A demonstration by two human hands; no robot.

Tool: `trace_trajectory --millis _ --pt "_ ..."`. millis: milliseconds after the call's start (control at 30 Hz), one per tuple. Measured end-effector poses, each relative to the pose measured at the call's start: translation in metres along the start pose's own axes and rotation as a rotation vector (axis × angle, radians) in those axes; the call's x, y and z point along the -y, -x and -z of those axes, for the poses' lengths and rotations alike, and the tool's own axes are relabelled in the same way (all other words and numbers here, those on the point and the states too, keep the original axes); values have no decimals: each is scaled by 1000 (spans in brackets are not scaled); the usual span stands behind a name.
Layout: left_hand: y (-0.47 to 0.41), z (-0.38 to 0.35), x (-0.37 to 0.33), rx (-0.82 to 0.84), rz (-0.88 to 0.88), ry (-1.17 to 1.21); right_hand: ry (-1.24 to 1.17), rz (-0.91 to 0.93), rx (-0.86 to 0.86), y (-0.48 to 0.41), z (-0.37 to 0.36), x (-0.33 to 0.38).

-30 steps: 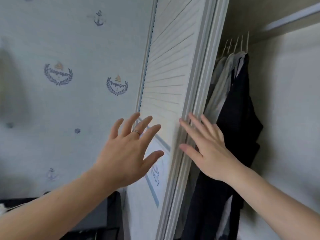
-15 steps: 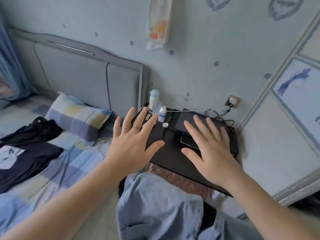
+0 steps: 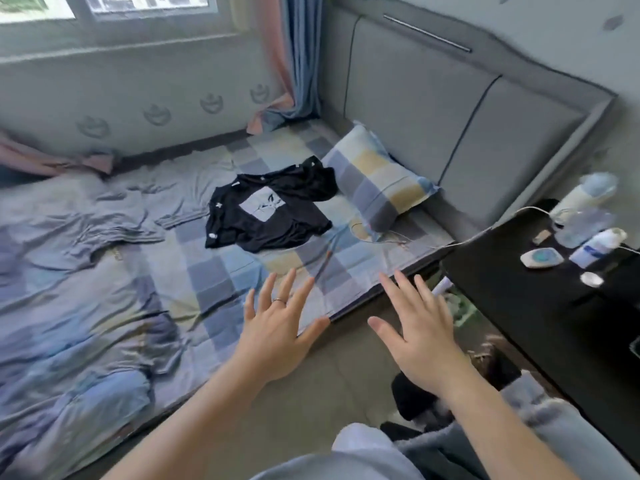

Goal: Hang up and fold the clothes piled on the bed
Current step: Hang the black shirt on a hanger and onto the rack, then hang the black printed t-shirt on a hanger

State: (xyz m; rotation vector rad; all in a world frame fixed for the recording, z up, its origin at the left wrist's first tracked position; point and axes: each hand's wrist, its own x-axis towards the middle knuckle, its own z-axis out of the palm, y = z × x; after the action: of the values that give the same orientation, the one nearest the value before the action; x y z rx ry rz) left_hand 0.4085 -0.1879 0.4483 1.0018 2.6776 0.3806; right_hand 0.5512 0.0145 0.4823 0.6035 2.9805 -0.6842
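**One black T-shirt on the bed, both my hands empty**

The black T-shirt (image 3: 266, 213) lies rumpled but mostly spread out on the checked sheet of the bed (image 3: 214, 278). A pale square print on it faces up. It sits towards the head of the bed, just beside the checked pillow (image 3: 377, 181), and well apart from my hands.

My left hand (image 3: 277, 327) is held out flat, palm down, with the fingers straight and fanned wide above the near edge of the mattress. It has hold of nothing, and there is a ring (image 3: 278, 301) on one finger. My right hand (image 3: 419, 334) is spread the same way and also empty. It hovers over the strip of floor (image 3: 325, 386) between the bed and the black bedside table (image 3: 519, 289).

A crumpled blue-grey quilt (image 3: 69, 254) covers the left part of the bed. A thin white cable (image 3: 377, 237) lies on the sheet at the pillow's near corner. Behind the pillow stands the grey padded headboard (image 3: 450, 105). A blue curtain (image 3: 301, 57) hangs in the corner next to it, under the window.

On the table stand a few bottles (image 3: 599, 245), blurred, with some small items near them that I cannot make out.
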Motion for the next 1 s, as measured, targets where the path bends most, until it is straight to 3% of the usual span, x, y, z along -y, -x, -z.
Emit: trace_trajectory --millis 233,667,1000 --pt "-32 -9 68 38 207 61 -7 86 201 -94 -33 24" --pt "-215 10 136 167 372 183 43 78 390 -336 -44 12" --pt "-344 -20 176 301 351 205 65 -15 480 -456 -91 -26"
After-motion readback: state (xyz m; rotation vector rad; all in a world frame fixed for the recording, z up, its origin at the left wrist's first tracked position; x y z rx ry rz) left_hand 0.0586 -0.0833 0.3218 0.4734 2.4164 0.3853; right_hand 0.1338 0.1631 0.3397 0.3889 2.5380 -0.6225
